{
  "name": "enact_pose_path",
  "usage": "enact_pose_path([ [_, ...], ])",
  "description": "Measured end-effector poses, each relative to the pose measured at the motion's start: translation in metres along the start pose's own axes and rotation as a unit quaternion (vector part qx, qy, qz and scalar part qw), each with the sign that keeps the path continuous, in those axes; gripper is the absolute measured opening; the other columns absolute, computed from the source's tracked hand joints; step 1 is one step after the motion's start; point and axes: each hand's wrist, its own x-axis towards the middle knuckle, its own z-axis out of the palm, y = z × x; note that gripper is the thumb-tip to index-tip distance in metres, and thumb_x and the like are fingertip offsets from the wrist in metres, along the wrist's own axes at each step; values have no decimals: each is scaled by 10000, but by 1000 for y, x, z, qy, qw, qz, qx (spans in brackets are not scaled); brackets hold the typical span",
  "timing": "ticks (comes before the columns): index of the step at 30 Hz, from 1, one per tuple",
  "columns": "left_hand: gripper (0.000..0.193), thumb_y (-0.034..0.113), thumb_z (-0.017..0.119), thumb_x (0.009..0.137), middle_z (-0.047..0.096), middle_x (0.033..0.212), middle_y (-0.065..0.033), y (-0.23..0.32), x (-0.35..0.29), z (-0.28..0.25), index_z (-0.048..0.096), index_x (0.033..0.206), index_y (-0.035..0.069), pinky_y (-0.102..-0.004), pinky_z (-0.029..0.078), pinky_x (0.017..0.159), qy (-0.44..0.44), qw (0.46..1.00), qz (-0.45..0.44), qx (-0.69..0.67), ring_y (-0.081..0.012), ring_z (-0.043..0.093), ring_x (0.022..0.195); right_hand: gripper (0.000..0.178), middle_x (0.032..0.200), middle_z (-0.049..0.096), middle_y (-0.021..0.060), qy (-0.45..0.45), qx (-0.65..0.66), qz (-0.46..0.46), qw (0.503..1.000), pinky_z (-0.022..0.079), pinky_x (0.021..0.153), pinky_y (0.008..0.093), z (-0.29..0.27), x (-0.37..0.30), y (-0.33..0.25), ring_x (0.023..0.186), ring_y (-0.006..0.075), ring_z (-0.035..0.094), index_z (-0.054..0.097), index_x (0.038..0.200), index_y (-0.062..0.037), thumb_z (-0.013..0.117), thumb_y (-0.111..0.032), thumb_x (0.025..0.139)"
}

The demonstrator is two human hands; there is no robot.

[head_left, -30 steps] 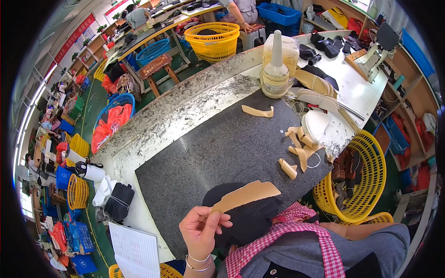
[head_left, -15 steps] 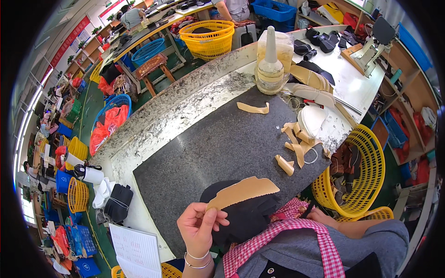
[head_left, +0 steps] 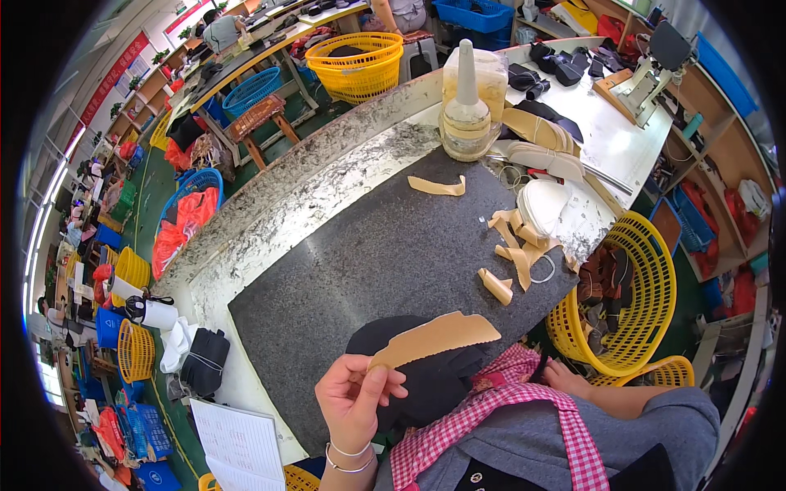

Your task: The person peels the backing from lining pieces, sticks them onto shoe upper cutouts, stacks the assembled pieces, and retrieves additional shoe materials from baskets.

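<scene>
My left hand [head_left: 358, 399] pinches one end of a curved tan strip [head_left: 438, 338] between thumb and fingers. The strip has a finely jagged lower edge and is held above a pile of black pieces [head_left: 426, 385] at the table's near edge. Low on the right, my right hand [head_left: 563, 379] is beside my pink checked apron [head_left: 524, 401]. Its fingers are mostly hidden, so I cannot make out whether it holds anything. Curled tan scraps [head_left: 520, 258] lie on the dark mat [head_left: 352, 254], and a single tan strip [head_left: 438, 186] lies farther back.
A pot with a tall pale nozzle [head_left: 467, 106] stands at the mat's far edge. Beside it are stacked tan pieces [head_left: 544, 159] and a white pad [head_left: 542, 204]. A yellow basket [head_left: 655, 311] stands to the right. An open notebook [head_left: 237, 446] and a black bundle [head_left: 205, 360] are at left.
The head view has shifted slightly, so the table appears a little farther left and up. The held strip's free end has moved slightly right. My left hand keeps its pinch.
</scene>
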Motion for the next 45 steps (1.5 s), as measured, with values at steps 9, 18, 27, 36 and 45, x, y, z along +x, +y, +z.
enact_pose_path([
  [9, 124, 114, 620, 999, 721, 799, -119, -3, 0, -1, 613, 966, -6, -176, 475, 514, 8, 1000, -11, 1, -110, 654, 577, 454, 1410, 522, 196, -109, 65, 160, 979, 468, 1017, 414, 167, -31, 164, 1221, 353, 574, 511, 1371, -75, 548, -304, 980],
  [18, 114, 103, 612, 1001, 722, 803, -118, -7, 2, 3, 612, 972, -7, -174, 478, 516, 4, 1000, -9, -9, -109, 655, 581, 397, 1164, 687, 242, -118, 94, 165, 975, 504, 968, 414, 61, -47, 71, 1139, 399, 636, 657, 1165, 23, 586, -293, 935],
  [27, 110, 104, 612, 1000, 719, 799, -110, -9, -2, 1, 612, 968, -2, -171, 473, 520, 17, 1000, -1, -9, -103, 647, 581, 384, 1125, 705, 78, -201, 399, 147, 882, 517, 927, 358, -5, -45, 55, 1020, 201, 661, 638, 1250, 28, 620, -167, 920],
  [36, 130, 114, 605, 1007, 737, 869, -119, -6, 16, -8, 632, 1009, -13, -183, 470, 556, 70, 997, 3, 13, -111, 676, 665, 210, 828, 727, 97, -280, 68, -98, 953, 546, 682, 308, -183, 4, -70, 788, 154, 712, 728, 965, -50, 654, -247, 955],
  [45, 137, 130, 611, 1015, 741, 890, -110, -12, 25, -5, 605, 966, 2, -194, 504, 567, 34, 999, -13, -28, -146, 731, 773, 147, 929, 667, 109, 264, 114, -519, 805, 548, 651, 345, -193, 84, -274, 768, 259, 681, 684, 943, -21, 732, 8, 807],
])
